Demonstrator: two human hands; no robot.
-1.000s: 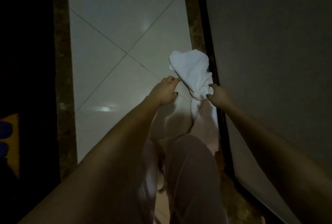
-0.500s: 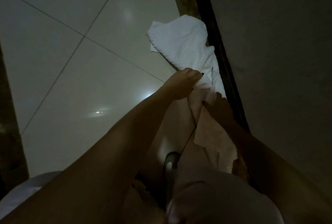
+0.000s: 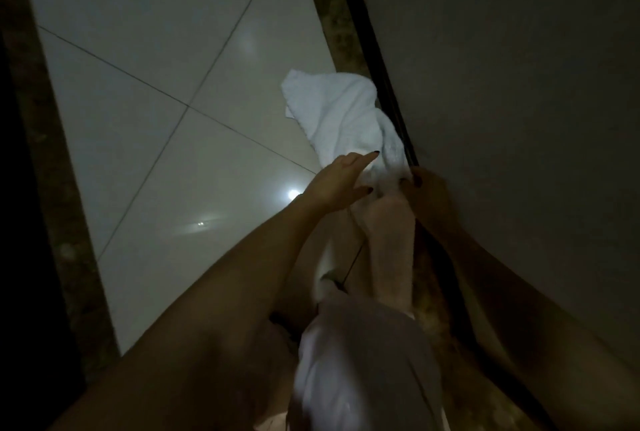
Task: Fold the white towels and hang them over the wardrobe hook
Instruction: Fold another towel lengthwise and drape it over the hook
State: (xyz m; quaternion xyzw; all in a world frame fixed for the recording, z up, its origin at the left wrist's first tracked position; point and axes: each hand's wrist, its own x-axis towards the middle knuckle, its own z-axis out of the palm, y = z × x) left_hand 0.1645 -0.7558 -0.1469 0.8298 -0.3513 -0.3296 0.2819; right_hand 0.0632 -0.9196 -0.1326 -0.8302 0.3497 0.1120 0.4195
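The scene is dim. A bunched white towel (image 3: 341, 115) hangs against the dark vertical edge (image 3: 388, 91) of the grey wardrobe panel. Its lower part (image 3: 388, 240) trails down in shadow towards my legs. My left hand (image 3: 341, 179) lies against the towel's left side with its fingers stretched out straight. My right hand (image 3: 427, 193) is at the towel's right side by the panel edge, and its fingers curl onto the cloth. No hook can be seen; the towel and my hands cover that spot.
The grey wardrobe panel (image 3: 519, 119) fills the right side. Glossy white floor tiles (image 3: 156, 153) with light reflections lie below, edged by a brown marble strip (image 3: 52, 188) at the left. My white-clad leg (image 3: 363, 361) is at the bottom centre.
My left hand's fingers have straightened out against the towel, where before they curled over it. My right hand stays at the towel's right side. The view has shifted a little.
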